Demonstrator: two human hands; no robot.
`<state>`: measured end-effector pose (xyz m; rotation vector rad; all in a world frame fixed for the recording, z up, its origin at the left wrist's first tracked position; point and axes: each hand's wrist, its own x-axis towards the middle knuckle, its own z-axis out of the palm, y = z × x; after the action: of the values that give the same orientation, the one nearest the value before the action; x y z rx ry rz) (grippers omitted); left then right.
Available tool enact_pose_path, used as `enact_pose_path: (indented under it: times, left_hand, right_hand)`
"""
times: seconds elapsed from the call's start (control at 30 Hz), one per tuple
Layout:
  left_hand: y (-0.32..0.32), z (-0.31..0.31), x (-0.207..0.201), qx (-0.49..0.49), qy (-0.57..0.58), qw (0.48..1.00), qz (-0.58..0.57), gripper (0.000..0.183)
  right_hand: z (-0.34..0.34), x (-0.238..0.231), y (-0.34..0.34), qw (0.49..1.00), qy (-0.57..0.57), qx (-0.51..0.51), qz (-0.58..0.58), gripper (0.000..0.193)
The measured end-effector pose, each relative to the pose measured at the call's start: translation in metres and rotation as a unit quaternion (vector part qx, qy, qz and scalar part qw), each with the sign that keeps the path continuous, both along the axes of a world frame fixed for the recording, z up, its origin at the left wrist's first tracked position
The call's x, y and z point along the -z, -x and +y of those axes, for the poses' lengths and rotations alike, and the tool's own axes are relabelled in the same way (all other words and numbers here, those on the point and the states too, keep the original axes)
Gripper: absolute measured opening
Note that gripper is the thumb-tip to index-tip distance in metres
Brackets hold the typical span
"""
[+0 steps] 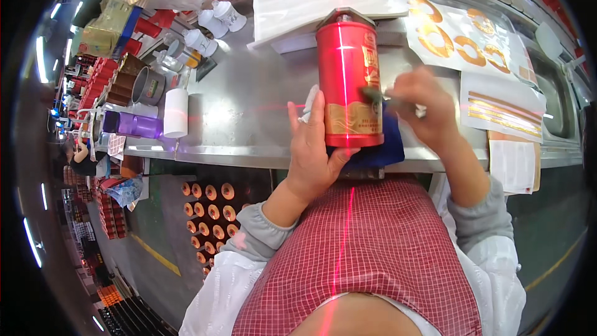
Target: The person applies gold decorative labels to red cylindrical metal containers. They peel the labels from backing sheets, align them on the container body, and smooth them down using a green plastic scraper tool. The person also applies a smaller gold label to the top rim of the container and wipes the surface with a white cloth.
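Note:
A red cylindrical canister (pixel 339 74) with gold decals stands in front of me at the near edge of the metal bench, tilted toward me. My left hand (pixel 314 149) grips its lower left side, thumb under the base. White wrapping (pixel 309 104) covers one of that hand's fingers. My right hand (pixel 429 102), smeared by motion, is closed around a small dark-tipped tool (pixel 371 94) whose tip meets the gold label on the canister's right side. The tool's exact kind is too blurred to tell. Under the canister lies dark blue material (pixel 393 148).
White sheets (pixel 311 0) lie behind the canister. Gold ring decals (pixel 469 50) and gold strips (pixel 504 115) are at right, beside a sink (pixel 563 99). A white roll (pixel 176 113), purple bottle (pixel 134 124) and white cups (pixel 229 15) stand at left.

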<state>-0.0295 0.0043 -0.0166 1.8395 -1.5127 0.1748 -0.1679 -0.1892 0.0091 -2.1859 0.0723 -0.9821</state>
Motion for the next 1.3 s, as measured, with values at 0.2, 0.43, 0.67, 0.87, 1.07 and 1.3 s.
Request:
enact_pose_path:
  times: [0.2, 0.43, 0.67, 0.87, 1.07, 1.3]
  left_hand:
    - [0.004, -0.003, -0.01, -0.006, -0.008, 1.0, -0.025, 0.097]
    - [0.003, 0.001, 0.001, 0.019, -0.008, 0.997, 0.071, 0.095]
    - [0.003, -0.002, -0.008, 0.01, 0.006, 1.0, -0.014, 0.093]
    - [0.001, 0.003, 0.003, 0.023, 0.004, 0.998, 0.05, 0.093]
    - [0.005, 0.004, -0.007, 0.002, -0.013, 1.0, -0.005, 0.094]
    - [0.002, 0.004, -0.002, 0.012, -0.007, 0.998, 0.065, 0.094]
  right_hand:
    - [-0.008, 0.0, -0.009, 0.997, -0.046, 0.06, -0.026, 0.022]
    - [-0.01, -0.003, -0.003, 0.996, -0.038, 0.074, -0.011, 0.024]
    - [-0.004, -0.001, -0.008, 0.995, -0.096, 0.02, -0.02, 0.023]
    - [-0.004, -0.015, 0.004, 0.988, -0.076, -0.104, 0.079, 0.025]
    - [0.012, -0.026, 0.013, 0.978, -0.035, -0.191, 0.073, 0.025]
    - [0.011, -0.03, 0.014, 0.983, -0.021, -0.168, 0.069, 0.03]
